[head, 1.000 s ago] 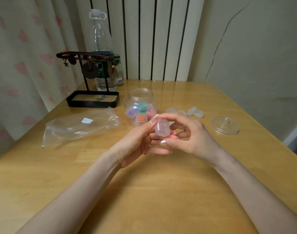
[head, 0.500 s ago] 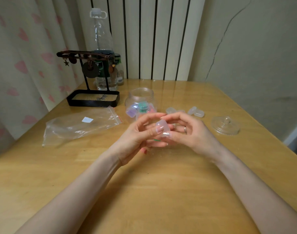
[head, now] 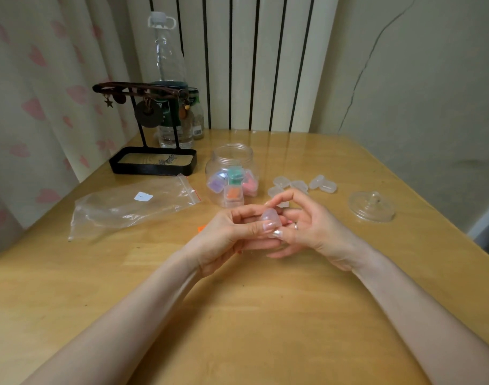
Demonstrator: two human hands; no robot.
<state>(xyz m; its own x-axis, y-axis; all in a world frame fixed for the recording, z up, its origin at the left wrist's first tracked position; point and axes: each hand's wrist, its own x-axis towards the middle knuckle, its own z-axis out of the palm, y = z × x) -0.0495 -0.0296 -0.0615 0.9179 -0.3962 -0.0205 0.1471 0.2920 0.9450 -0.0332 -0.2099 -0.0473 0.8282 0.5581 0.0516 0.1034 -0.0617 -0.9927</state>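
1. The small translucent box [head: 271, 217] is held just above the desk [head: 265, 329], near its middle, pinched between both hands and a little in front of the plastic jar [head: 230, 162].
2. The left hand [head: 223, 237] has its grip clamped on the box: the thumb lies across the near face and the fingers curl in behind it.
3. The right hand [head: 315, 232] has its grip closed on the same box: the index finger arches over the top and the thumb presses at the lower edge. A ring [head: 296, 225] shows on 1 finger.
4. Whether the box's lid is shut cannot be told, since the fingers cover its edges.
5. The jar stands upright with its mouth uncovered, and it holds several small boxes with purple, green, orange and pink contents.
6. Right of the jar, a loose cluster of empty clear boxes [head: 322, 185] lies on the desk, partly hidden behind the right fingers.
7. Further right, well apart from the jar, the glass lid [head: 372, 208] rests knob up.
8. Left of the hands lies a crumpled zip bag [head: 132, 207] with a white label, and a small orange scrap [head: 201, 228] lies just beside the left hand.
9. At the back left stands a black jewellery stand [head: 151, 162] with earrings hanging from its bar. A tall water bottle [head: 167, 65] and a small bottle [head: 198, 118] stand behind it.
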